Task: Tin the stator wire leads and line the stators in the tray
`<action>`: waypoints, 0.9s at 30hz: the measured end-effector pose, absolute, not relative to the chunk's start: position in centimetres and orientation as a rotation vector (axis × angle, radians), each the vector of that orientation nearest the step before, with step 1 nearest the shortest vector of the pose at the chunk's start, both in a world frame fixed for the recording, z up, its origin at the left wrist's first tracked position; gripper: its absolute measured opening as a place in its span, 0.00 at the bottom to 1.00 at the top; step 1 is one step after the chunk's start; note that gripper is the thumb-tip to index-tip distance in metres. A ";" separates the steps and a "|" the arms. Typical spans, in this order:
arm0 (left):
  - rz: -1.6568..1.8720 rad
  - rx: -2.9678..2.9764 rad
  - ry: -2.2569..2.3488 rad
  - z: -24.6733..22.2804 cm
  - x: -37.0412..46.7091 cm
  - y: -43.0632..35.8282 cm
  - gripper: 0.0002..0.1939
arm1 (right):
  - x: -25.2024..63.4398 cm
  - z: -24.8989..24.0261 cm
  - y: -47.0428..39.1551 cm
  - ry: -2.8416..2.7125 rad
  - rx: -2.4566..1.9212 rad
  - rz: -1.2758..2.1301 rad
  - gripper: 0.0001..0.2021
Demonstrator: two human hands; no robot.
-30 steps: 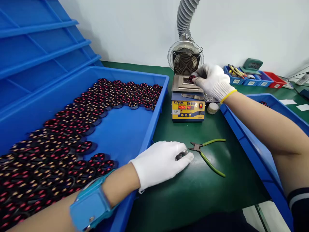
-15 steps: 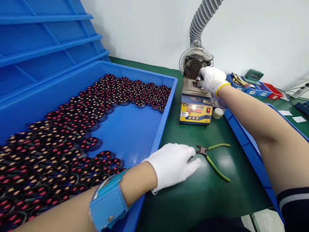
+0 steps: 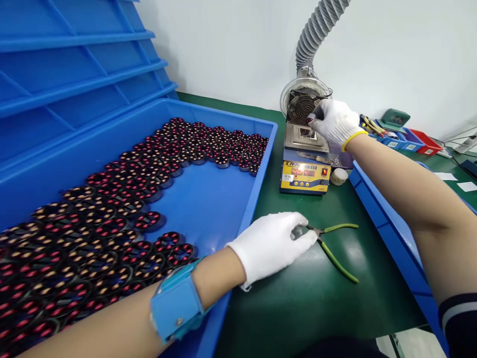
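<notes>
**Our gloved right hand [image 3: 337,122] holds a small coil part [image 3: 310,117] at a solder pot [image 3: 303,177]**

The coil part, dark with a touch of red, is mostly hidden by our fingers. We hold it just above the square silvery well [image 3: 307,133] on top of the pot; the two look apart. Our right grip is closed in a pinch, thumb against fingers, with the part between them.

The pot has a yellow front panel with red lit digits. Behind it stand a round fan guard [image 3: 303,108] and a grey ribbed hose [image 3: 320,32]; a small round tub [image 3: 339,176] sits just beside its right.

Nearer to us, our gloved left hand [image 3: 276,246] rests on the green worktop [image 3: 320,308]. Its grip is loosely curled, a gap between thumb and forefinger, and we see nothing held. Its fingertips meet the nose of green-handled cutting pliers [image 3: 337,261]; we cannot tell if they touch.

On our left, a large blue tray [image 3: 208,191] holds many round black coil parts [image 3: 122,209] with red and copper-coloured windings. Another blue tray [image 3: 391,214] lies under our right forearm.
</notes>
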State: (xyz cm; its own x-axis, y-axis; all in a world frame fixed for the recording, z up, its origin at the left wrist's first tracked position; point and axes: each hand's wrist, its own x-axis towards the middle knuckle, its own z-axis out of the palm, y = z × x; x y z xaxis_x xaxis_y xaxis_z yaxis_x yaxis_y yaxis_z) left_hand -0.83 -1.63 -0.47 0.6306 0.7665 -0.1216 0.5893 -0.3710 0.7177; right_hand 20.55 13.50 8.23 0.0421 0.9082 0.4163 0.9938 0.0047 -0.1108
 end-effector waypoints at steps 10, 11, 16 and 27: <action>0.966 1.190 1.016 0.7 -0.2 -0.5 0.25 | 16.3 2.6 3.0 -1.540 -1.465 1.028 0.15; 0.974 1.180 1.019 0.7 -0.1 -0.4 0.22 | 16.0 2.0 2.3 -1.533 -1.403 1.060 0.17; 1.010 1.144 1.027 0.3 -0.1 -0.3 0.15 | 16.4 1.0 0.8 -1.601 -1.351 1.066 0.22; 1.008 1.121 1.065 0.3 -0.2 0.0 0.17 | 16.9 4.0 0.7 -1.305 -1.450 1.508 0.08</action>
State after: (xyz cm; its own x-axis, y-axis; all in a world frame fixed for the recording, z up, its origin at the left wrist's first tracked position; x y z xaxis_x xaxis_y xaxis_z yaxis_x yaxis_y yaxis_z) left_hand -0.23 0.04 0.34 0.1976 0.9711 -0.1337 -0.0794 0.1518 0.9852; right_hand 16.91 0.66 4.03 -0.1648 0.9365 -0.3095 0.1719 -0.2817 -0.9440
